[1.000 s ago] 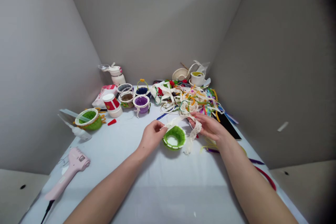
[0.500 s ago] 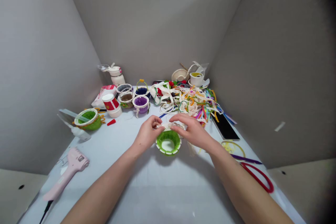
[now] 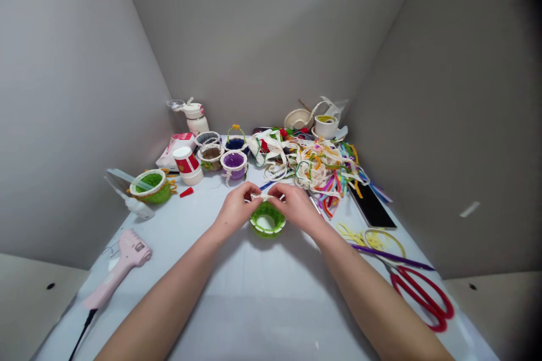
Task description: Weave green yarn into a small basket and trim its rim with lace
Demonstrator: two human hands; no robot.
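Observation:
A small green basket [image 3: 268, 227] with a notched white rim stands on the white table between my hands. A short stretch of white lace trim [image 3: 265, 197] spans my fingertips at the basket's far rim. My left hand [image 3: 240, 203] is closed, pinching the lace on its left side. From the right, my right hand [image 3: 292, 205] pinches the same lace between thumb and fingers. Both thumbs are close to the basket's rim; whether they touch it I cannot tell.
On the left lie a pink glue gun [image 3: 122, 265], a glue bottle [image 3: 139, 208] and another green basket [image 3: 152, 186]. Finished-looking small pots [image 3: 234, 164] stand at the back beside tangled lace and ribbons [image 3: 313, 161]. Red-handled scissors [image 3: 423, 296] and a phone [image 3: 375, 208] are at right.
My hands have drawn closer together, and the lace between them is now pinched at both sides. The whole view has shifted slightly, showing more of the scissors.

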